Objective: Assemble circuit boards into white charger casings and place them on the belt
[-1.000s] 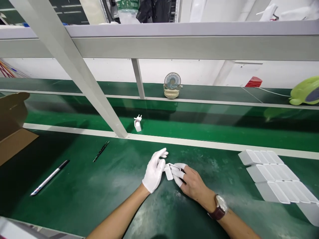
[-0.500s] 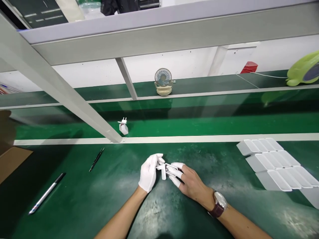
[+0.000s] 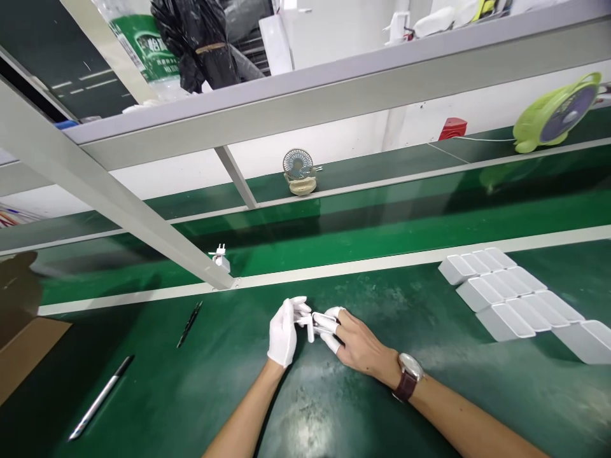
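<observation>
My left hand (image 3: 283, 334), in a white glove, pinches a small white plastic piece with a flat, bent tab (image 3: 310, 331) hanging from it. My right hand (image 3: 356, 340) wears white covers on its fingertips and a watch on the wrist. Its fingers grip a white, open-ended plastic casing (image 3: 323, 316), with its opening turned toward the left hand. The two parts meet or nearly meet between the hands, just above the green table. Fingers hide much of both parts, so I cannot tell whether they are joined.
Rows of white casings (image 3: 506, 286) stand at the right. A pen (image 3: 189, 324) and a silver marker-like stick (image 3: 102, 399) lie left, near a cardboard box (image 3: 33, 356). A white plug adapter (image 3: 220, 259) stands by the post (image 3: 157, 222). Two small fans, one beige (image 3: 300, 172), one green (image 3: 548, 117), sit behind.
The camera view has tilted and shifted, showing more of the upper shelf. Both hands keep nearly the same hold, with the white parts slightly closer together.
</observation>
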{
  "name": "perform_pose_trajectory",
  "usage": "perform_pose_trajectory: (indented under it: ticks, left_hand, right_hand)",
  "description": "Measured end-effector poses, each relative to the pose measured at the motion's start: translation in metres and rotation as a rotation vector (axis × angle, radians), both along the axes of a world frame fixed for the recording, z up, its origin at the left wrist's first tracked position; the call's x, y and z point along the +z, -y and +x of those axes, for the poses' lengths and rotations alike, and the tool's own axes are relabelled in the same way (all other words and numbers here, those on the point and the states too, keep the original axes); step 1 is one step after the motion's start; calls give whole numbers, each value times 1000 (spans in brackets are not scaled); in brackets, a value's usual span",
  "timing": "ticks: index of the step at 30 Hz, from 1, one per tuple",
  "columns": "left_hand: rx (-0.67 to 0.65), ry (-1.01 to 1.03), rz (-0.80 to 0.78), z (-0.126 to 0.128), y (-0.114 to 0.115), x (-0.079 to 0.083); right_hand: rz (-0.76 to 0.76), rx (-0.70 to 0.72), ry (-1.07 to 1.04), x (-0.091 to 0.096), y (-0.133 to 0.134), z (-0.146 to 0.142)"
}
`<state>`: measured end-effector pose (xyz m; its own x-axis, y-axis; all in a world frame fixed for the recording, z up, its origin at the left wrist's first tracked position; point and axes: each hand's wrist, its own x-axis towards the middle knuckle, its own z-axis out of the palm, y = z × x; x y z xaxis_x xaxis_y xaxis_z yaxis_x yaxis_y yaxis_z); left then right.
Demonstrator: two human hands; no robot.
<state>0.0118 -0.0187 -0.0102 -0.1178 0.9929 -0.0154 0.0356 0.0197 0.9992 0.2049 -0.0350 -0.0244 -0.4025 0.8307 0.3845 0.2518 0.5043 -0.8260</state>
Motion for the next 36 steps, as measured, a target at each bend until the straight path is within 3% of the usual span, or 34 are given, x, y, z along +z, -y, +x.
perform_pose_trajectory:
  ticks: [5, 7, 10, 17, 23, 28, 33, 36]
  left_hand:
    - [-96, -234, 284, 6, 13, 1]
    - [-132, -425, 380, 13, 21, 1]
    - [-74, -605, 458, 25, 28, 1]
    - [-70, -647, 497, 26, 28, -5]
    - [-113, -597, 478, 27, 28, -2]
    - [-137, -556, 513, 27, 27, 2]
    - [-111, -503, 464, 23, 22, 2]
    - [-147, -521, 328, 20, 17, 3]
  right_hand:
    - [-556, 8, -565, -3, -5, -4]
    - [-644, 37, -620, 0, -5, -5]
    - [-774, 84, -701, 3, -2, -5]
    - [-927, 92, -791, -2, 0, -9]
    - [-946, 53, -764, -4, 1, -9]
    - [-876, 26, -683, -8, 3, -10]
    - [-691, -23, -625, -11, 0, -3]
    - [-446, -69, -478, -14, -3, 6]
